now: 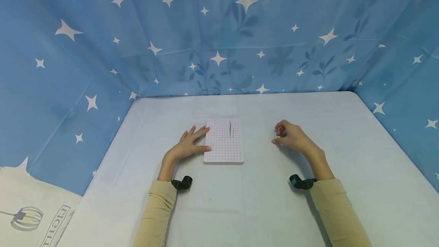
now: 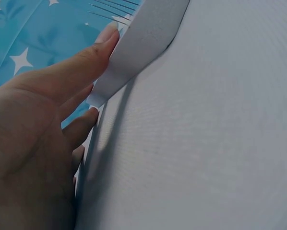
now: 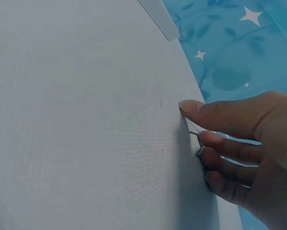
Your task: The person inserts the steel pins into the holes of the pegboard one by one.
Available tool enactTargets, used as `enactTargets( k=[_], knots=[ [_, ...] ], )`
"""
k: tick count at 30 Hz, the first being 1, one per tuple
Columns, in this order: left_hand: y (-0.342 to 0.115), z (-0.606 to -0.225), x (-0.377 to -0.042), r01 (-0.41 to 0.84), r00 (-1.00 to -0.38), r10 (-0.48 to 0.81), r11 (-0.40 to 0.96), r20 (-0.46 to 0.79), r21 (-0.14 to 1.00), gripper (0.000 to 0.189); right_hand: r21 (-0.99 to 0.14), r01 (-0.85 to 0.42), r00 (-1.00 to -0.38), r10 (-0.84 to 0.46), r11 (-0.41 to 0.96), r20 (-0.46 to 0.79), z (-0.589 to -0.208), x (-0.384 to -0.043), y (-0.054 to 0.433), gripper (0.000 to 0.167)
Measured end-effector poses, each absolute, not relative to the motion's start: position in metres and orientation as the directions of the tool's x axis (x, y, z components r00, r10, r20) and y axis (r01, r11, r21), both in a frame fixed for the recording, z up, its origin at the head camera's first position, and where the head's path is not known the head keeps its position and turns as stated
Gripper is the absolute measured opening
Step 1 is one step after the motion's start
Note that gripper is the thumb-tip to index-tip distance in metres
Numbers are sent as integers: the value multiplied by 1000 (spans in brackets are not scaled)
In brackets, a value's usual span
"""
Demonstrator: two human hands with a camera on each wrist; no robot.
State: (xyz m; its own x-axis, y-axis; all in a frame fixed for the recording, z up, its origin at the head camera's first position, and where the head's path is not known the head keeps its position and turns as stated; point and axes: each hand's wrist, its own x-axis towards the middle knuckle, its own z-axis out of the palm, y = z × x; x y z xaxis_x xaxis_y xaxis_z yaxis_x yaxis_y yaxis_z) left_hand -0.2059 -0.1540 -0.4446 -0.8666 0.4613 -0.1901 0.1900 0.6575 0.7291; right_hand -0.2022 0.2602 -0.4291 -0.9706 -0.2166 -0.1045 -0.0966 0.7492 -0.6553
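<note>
A white board with a grid of small holes (image 1: pixel 223 148) lies flat on the table. Several thin metal needles (image 1: pixel 230 128) stand upright in its upper right part; the left wrist view shows the needles (image 2: pixel 112 10) side by side. My left hand (image 1: pixel 185 148) is at the board's left edge, fingers spread and fairly straight, with the thumb and index fingertips touching it. To the right of the board, just above the table, my right hand (image 1: pixel 291 135) pinches a thin needle-like piece (image 1: pixel 274 135) between thumb and fingers. In the right wrist view, fingers mostly hide this piece (image 3: pixel 193 132).
A white cloth covers the table (image 1: pixel 253 201). Blue curtains with white stars (image 1: pixel 219 29) hang behind it and at both sides. Each wrist wears a black camera, seen as the left wrist camera (image 1: pixel 183 183) and the right wrist camera (image 1: pixel 301 182).
</note>
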Motion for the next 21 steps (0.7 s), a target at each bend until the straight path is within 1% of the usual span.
enactTargets(
  k=[11, 17, 21],
  knots=[
    [-154, -445, -205, 197, -868, 462, 657, -182, 727, 87, -655, -140, -974, -221, 743, -43, -428, -202, 251, 41],
    [-153, -440, -206, 192, -868, 463, 648, -181, 737, 86, -653, -202, -964, -264, 730, 3, -430, -203, 246, 33],
    [-151, -436, -207, 198, -864, 462, 679, -202, 707, 85, -666, -220, -954, -299, 713, -5, -430, -204, 238, 31]
  ],
)
